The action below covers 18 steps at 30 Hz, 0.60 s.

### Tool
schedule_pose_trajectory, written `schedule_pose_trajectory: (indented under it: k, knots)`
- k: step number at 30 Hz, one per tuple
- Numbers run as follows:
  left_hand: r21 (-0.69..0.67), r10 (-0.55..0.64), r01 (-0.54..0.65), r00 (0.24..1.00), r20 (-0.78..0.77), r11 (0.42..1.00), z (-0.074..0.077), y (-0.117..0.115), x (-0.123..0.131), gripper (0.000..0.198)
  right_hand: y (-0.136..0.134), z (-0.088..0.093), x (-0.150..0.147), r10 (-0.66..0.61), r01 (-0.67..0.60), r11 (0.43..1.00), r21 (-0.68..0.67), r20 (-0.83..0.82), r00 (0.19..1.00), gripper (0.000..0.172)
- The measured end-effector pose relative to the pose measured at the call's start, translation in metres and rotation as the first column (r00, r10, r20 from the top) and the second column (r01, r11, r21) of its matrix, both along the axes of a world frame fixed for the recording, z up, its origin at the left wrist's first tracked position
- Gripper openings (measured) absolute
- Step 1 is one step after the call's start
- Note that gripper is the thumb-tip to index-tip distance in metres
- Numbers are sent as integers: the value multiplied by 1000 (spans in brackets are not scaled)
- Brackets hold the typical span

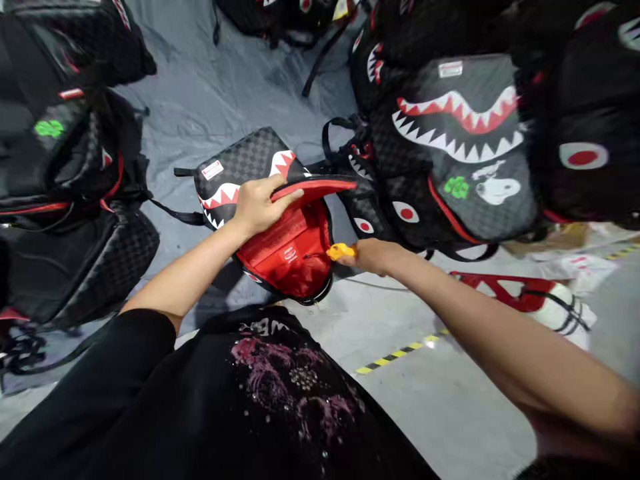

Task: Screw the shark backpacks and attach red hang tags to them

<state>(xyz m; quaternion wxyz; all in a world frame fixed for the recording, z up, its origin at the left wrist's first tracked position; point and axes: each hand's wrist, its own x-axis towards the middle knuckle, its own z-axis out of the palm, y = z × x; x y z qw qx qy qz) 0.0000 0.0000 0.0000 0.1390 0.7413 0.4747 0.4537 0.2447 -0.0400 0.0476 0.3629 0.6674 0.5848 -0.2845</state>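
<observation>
A dark checkered backpack (250, 157) with a printed shark mouth lies unzipped in front of me, its red lining (283, 257) in view. My left hand (263, 207) grips the lifted front panel near its red-lined edge, with the thumb over the inside. A small orange-handled tool (341, 251) is pinched in my right hand (373, 257) at the right rim of the opening. A thin dark part seems to reach from it over the lining, too small to make out clearly.
Piled backpacks stand on the right, including one with a large shark mouth (460, 133). More black bags (75, 253) crowd the left side. Grey sheeting (190, 87) covers the work surface. Below lies the floor with striped tape (395, 353) and a red and white bag (530, 293).
</observation>
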Motion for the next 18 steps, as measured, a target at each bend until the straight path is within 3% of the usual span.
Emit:
schedule_pose_trajectory:
  k: [2, 4, 7, 9, 11, 14, 18]
  knots:
    - [-13, 34, -34, 999, 0, 999, 1, 0, -1, 53, -5, 4, 18, -175, 171, 985, -35, -225, 959, 37]
    - [-20, 58, -58, 998, 10, 998, 1, 0, -3, 51, -10, 4, 34, -342, 348, 935, -63, -410, 846, 41]
    - [-17, 78, -77, 996, 42, 997, 0, -1, -6, 49, -17, -8, 49, -530, 627, 774, -87, -631, 567, 49]
    - [-10, 77, -77, 996, 52, 997, 1, -2, -6, 48, -21, -23, 52, -607, 719, 676, -164, -677, 416, 50]
    - [-2, 72, -72, 996, 45, 997, 3, -5, -5, 48, -24, -39, 53, -654, 748, 615, -251, -692, 305, 49]
    - [3, 61, -61, 998, -1, 998, 7, -16, 1, 48, -26, -53, 56, -659, 727, 608, -319, -713, 239, 48]
    - [31, 47, -45, 994, -97, 999, 11, -35, 13, 47, -29, -52, 71, -580, 628, 719, -297, -755, 306, 52]
